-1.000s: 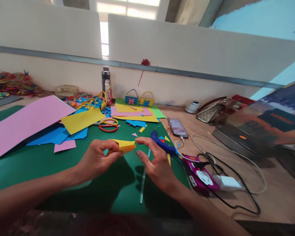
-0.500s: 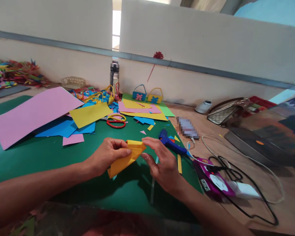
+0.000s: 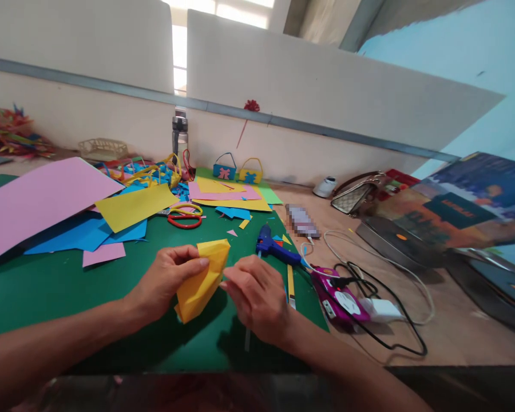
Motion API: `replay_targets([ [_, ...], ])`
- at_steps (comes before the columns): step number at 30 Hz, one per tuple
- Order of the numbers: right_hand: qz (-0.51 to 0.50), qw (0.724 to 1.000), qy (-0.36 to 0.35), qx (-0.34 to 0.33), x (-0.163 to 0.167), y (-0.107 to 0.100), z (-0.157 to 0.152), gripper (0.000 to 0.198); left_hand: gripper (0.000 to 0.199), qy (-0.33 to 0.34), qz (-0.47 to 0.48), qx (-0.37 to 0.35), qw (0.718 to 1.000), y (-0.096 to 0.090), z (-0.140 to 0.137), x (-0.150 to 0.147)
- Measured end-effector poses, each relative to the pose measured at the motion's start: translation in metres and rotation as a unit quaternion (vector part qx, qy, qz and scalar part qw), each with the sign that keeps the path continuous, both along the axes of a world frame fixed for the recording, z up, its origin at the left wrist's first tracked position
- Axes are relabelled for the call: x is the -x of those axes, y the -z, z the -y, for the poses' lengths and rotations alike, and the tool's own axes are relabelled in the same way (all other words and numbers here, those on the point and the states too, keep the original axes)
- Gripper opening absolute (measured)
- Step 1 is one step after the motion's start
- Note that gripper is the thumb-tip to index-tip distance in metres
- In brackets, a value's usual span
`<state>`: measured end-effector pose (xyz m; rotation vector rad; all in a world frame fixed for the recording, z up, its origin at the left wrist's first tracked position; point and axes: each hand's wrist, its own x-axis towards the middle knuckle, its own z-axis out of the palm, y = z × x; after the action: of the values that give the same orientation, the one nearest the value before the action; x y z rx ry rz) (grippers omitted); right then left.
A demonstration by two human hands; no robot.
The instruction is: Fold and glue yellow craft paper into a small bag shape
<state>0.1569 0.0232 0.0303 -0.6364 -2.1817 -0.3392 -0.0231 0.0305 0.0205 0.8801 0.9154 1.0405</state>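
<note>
A folded yellow paper (image 3: 199, 286) is held above the green mat (image 3: 129, 349), tilted with its top leaning right. My left hand (image 3: 163, 280) pinches its left side, thumb in front. My right hand (image 3: 257, 292) is closed, its fingertips curled together at the paper's right edge; whether they grip it or something small is hidden. Below the right hand a clear stick (image 3: 247, 340) partly shows. A blue glue gun (image 3: 274, 246) lies just beyond that hand. Red-and-yellow-handled scissors (image 3: 184, 220) rest farther back on the mat.
Pink sheet (image 3: 47, 200), yellow sheet (image 3: 135, 206) and blue sheets (image 3: 75, 236) lie to the left. Two small paper bags, blue (image 3: 224, 171) and yellow (image 3: 251, 176), stand behind stacked sheets. On the right are a phone (image 3: 301, 220), a purple power strip (image 3: 337, 300) and loose cables.
The yellow paper has turned more upright in my left hand. My right hand's fingers, spread around its right corner before, have curled closed lower along its edge. The view has swung right.
</note>
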Motion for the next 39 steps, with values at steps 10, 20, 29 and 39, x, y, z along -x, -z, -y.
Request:
replay_targets([
  [10, 0.102, 0.992, 0.063, -0.046, 0.017, 0.013, 0.012, 0.078, 0.027, -0.094, 0.120, 0.028, 0.988, -0.015, 0.005, -0.013],
  [20, 0.117, 0.981, 0.132, -0.081, 0.013, 0.022, 0.004, 0.044, 0.020, -0.030, 0.196, 0.020, 0.980, -0.019, 0.010, -0.021],
  [29, 0.111, 0.986, 0.096, -0.080, 0.005, 0.020, -0.003, 0.052, 0.023, 0.027, 0.123, -0.049, 0.991, -0.014, 0.009, -0.013],
  [39, 0.042, 0.999, 0.013, 0.001, -0.007, 0.014, -0.004, 0.064, 0.018, -0.233, -0.351, -0.514, 0.748, -0.004, -0.006, 0.006],
])
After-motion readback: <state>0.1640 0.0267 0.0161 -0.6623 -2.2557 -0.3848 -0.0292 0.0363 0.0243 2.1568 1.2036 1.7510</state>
